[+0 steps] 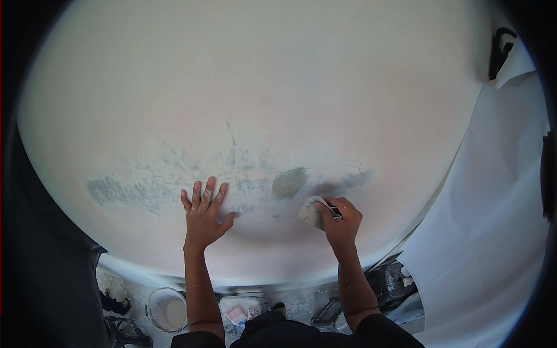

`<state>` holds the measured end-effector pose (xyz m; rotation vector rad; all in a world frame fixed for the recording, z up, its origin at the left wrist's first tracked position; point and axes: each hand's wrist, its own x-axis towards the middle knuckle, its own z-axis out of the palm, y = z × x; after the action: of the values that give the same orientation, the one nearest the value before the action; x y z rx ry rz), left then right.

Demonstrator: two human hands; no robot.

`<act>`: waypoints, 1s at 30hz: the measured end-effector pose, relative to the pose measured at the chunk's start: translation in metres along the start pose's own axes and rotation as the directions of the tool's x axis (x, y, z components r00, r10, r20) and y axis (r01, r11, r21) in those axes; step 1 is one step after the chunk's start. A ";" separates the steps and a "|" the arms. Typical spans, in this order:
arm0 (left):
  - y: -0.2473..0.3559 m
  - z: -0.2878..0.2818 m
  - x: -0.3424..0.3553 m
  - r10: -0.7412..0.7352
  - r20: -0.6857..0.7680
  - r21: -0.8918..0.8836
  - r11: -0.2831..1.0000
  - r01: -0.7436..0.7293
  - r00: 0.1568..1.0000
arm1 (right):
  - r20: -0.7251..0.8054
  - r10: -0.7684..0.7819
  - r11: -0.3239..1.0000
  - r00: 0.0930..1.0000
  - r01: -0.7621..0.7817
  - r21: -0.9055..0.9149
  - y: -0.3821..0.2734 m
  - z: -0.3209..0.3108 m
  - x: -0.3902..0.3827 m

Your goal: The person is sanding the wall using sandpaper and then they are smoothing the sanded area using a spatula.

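Observation:
A large, curved, off-white panel (278, 87) fills most of the head view, with grey scuffed patches and a dark crack-like line across its lower half. My left hand (204, 211) rests flat on this surface, fingers spread, with whitish dust on them. In my right hand (342, 220) is a pale folded piece of sandpaper (310, 213) with dark print, pinched between thumb and fingers. It is at the panel, just below a dark smudged area and right of an olive-grey oval patch (289, 182). The side of the sandpaper facing the panel is hidden.
Below the panel's near edge, a white bucket (168, 309) stands on the dust-spotted floor. Beside it lies a light tray-like item (245, 307) bearing a pinkish piece. White sheeting (481, 232) hangs along the right; dark material (46, 243) borders the left.

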<state>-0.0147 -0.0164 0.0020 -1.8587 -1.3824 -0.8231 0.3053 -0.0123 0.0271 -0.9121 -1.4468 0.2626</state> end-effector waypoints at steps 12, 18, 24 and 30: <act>-0.003 0.008 -0.007 -0.019 -0.066 0.022 1.000 0.021 0.998 | 0.025 -0.186 0.978 0.982 0.188 -0.092 0.010 0.021 0.027; 0.005 0.012 -0.007 -0.095 -0.052 0.001 0.995 0.095 0.994 | 0.081 -0.270 0.953 0.960 0.278 -0.117 0.015 0.045 0.018; 0.007 0.009 -0.011 -0.102 -0.017 -0.012 0.995 0.102 0.995 | 0.015 -0.364 0.892 0.931 0.354 -0.281 0.005 0.039 0.031; 0.007 0.011 -0.010 -0.099 -0.026 -0.011 0.995 0.099 0.995 | 0.000 -0.269 0.942 0.963 0.263 -0.209 0.008 0.042 0.028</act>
<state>-0.0089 -0.0144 -0.0130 -1.7922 -1.4663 -0.9021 0.2743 0.0269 0.0364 -0.8696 -1.5714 -0.1048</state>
